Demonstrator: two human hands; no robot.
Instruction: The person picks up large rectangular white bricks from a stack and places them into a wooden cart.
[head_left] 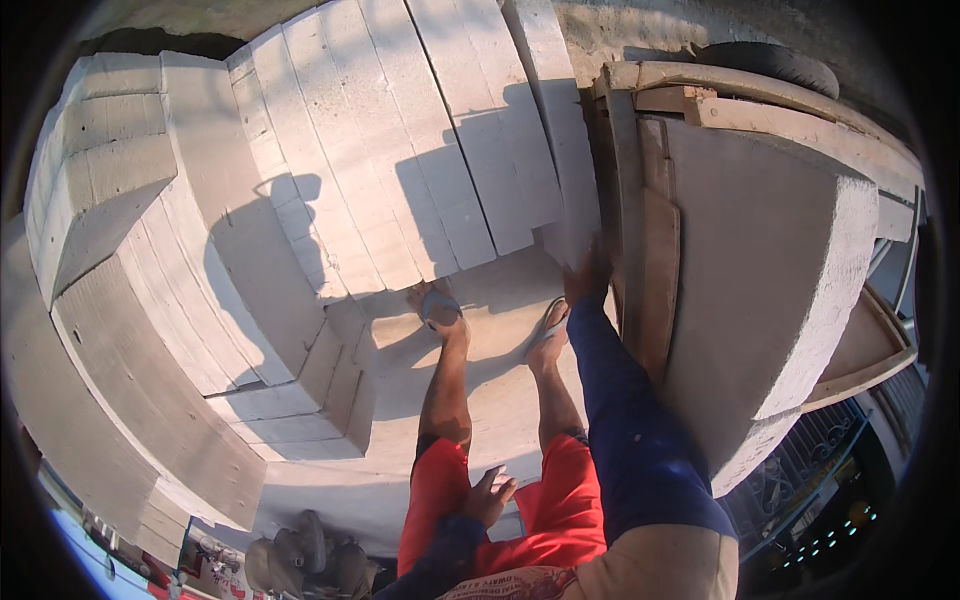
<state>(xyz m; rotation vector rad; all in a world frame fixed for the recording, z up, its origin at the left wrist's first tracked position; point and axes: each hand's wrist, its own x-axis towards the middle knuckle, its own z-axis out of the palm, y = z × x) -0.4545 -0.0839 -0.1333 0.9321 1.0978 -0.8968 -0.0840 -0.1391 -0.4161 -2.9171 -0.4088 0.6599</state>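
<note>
Our right hand [590, 268] is at one pale block's [570, 160] near end, right of the row [370, 180]; its grip we cannot tell. Our left hand [489, 496], fingers loosely apart, is by two thighs [435, 495].

Stacked pale blocks [345, 130] and rough timber frames [780, 122] in sunlight suggest an outdoor work yard.

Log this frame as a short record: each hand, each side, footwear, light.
Left hand: before red shorts, fingers partly curled
Right hand: at near end of pale block; grip unclear
Left side: stacked pale blocks
Right side: large grey-faced block, wooden boards
Footwear: sandals
Light: bright, shadows across blocks
</note>
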